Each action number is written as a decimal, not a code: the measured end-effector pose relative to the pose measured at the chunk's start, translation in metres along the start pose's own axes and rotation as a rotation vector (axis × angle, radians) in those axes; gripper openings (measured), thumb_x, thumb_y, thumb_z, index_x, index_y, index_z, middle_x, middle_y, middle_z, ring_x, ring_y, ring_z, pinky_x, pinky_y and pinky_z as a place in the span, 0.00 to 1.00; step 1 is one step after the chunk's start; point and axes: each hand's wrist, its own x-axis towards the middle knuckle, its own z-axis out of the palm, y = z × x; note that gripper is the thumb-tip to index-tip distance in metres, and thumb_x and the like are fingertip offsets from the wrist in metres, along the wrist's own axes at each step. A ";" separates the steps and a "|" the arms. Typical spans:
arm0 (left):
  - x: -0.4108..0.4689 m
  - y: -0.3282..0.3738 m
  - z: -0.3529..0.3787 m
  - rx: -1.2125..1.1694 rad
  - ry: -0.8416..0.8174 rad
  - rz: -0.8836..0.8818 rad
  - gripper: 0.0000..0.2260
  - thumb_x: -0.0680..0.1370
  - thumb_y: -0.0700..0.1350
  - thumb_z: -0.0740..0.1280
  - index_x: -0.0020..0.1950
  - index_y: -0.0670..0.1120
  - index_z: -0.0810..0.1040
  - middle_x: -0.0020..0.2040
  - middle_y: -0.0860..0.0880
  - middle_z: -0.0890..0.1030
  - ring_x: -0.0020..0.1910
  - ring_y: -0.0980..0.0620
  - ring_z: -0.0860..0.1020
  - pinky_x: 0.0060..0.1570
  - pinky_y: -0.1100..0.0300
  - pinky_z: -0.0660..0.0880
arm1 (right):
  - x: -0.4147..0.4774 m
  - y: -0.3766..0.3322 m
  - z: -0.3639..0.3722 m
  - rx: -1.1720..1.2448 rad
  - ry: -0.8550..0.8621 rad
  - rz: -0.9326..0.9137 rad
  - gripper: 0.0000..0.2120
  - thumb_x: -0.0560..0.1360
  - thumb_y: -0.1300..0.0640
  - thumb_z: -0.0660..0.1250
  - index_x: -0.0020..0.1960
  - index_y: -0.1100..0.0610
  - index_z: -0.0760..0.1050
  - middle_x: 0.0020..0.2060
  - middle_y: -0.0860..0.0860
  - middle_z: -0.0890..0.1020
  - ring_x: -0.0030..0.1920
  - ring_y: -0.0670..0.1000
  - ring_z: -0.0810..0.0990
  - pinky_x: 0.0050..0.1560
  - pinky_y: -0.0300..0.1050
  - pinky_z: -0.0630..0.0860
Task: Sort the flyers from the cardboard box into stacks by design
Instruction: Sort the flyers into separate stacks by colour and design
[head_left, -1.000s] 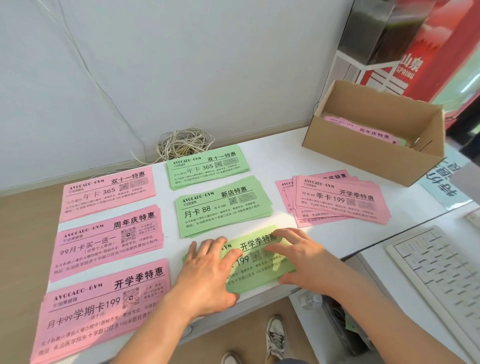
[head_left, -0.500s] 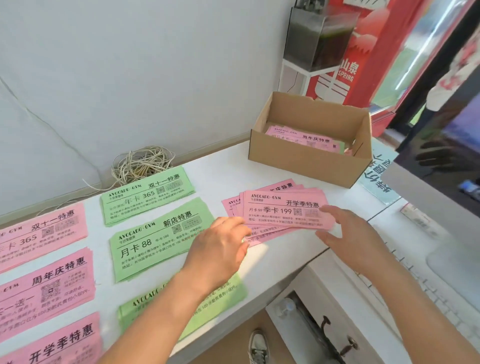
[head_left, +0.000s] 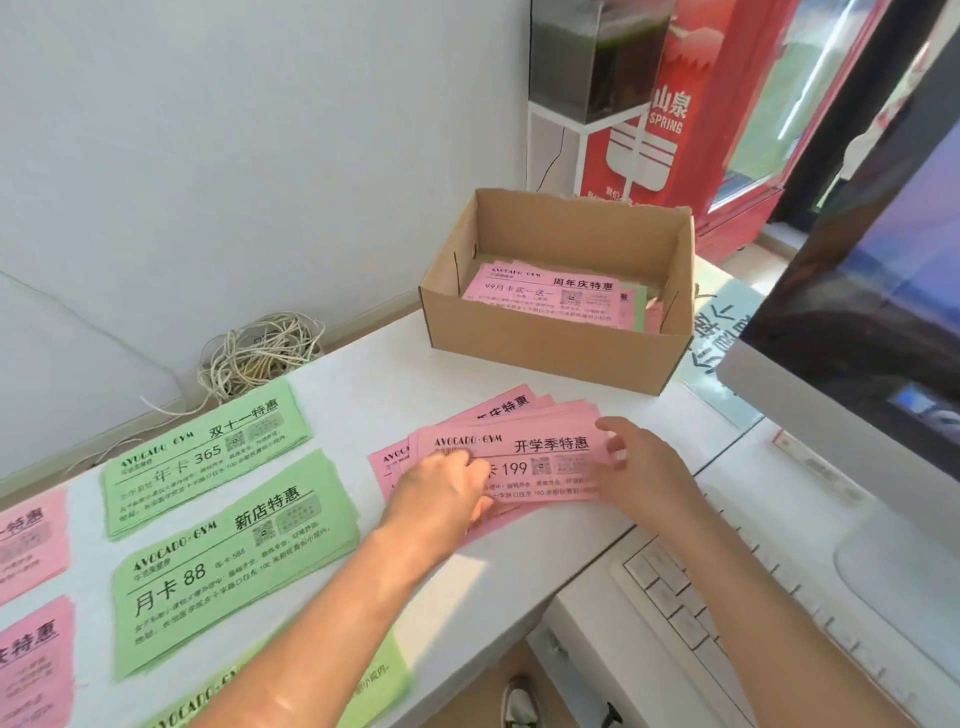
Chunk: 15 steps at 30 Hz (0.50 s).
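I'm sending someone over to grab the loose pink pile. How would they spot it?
Find the cardboard box at the back of the white desk. Just in front of it lies the fanned pink pile, under both hands. Its neighbours to the left are tidy green stacks; this one is pink and splayed.

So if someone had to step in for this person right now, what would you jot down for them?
Left hand: flat on the loose pink pile in front of the box, gripping nothing.
Right hand: at that pile's right edge, fingers open.
Cardboard box: flyers remain inside, a pink one on top.
Done: green stacks and more pink stacks laid out to the left.
Left: square up or sort the fanned pink pile, then empty the box.
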 end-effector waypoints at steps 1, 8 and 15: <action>0.001 -0.001 0.000 -0.032 0.030 0.022 0.12 0.80 0.52 0.59 0.53 0.45 0.74 0.50 0.45 0.78 0.50 0.42 0.77 0.45 0.52 0.73 | 0.003 0.002 -0.002 0.069 0.011 0.012 0.20 0.78 0.54 0.64 0.69 0.50 0.67 0.57 0.51 0.77 0.54 0.52 0.78 0.55 0.48 0.75; 0.003 -0.013 0.002 -0.367 0.167 -0.159 0.09 0.80 0.44 0.59 0.47 0.45 0.79 0.38 0.46 0.82 0.37 0.43 0.78 0.38 0.55 0.72 | 0.011 0.009 -0.012 0.381 0.042 0.121 0.14 0.80 0.48 0.58 0.60 0.52 0.75 0.47 0.51 0.83 0.50 0.52 0.81 0.56 0.55 0.76; -0.001 -0.022 0.002 -0.744 0.260 -0.519 0.03 0.75 0.46 0.70 0.41 0.49 0.83 0.38 0.55 0.83 0.39 0.59 0.81 0.45 0.63 0.75 | 0.010 0.001 -0.006 0.071 0.048 0.025 0.19 0.78 0.57 0.62 0.68 0.52 0.70 0.57 0.52 0.78 0.54 0.53 0.78 0.55 0.48 0.75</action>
